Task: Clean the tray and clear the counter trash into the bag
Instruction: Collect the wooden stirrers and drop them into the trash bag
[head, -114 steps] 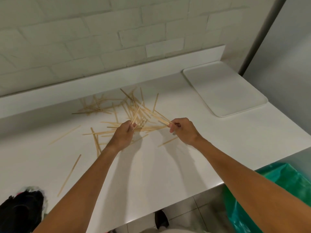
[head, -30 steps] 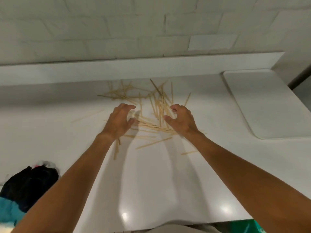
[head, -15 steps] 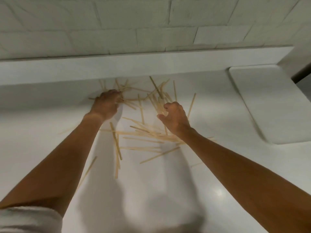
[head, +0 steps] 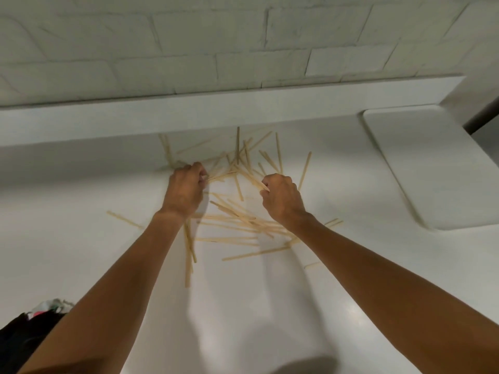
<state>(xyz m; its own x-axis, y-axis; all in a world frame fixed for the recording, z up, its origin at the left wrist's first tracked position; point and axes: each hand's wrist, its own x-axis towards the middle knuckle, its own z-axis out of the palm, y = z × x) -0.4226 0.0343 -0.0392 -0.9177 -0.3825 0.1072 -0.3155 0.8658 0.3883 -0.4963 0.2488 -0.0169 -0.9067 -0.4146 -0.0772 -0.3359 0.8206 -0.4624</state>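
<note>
Several thin wooden sticks (head: 237, 225) lie scattered in a loose heap on the white counter (head: 243, 306), reaching back to the wall ledge. My left hand (head: 185, 190) rests on the far left part of the heap, fingers curled around a few sticks. My right hand (head: 280, 198) is over the middle of the heap, fingers closed on a few sticks that poke out to the left. The white tray (head: 432, 168) lies flat at the right end of the counter, with nothing on it. The bag is out of view.
A raised white ledge (head: 189, 117) runs along the tiled wall behind the sticks. A dark bundle of cloth (head: 24, 336) sits at the lower left corner. A stray stick (head: 124, 220) lies left of my left forearm.
My left hand has drawn back a little from the ledge toward the heap's middle, dragging sticks with it. My right hand has closed tighter on sticks. The camera has tilted slightly.
</note>
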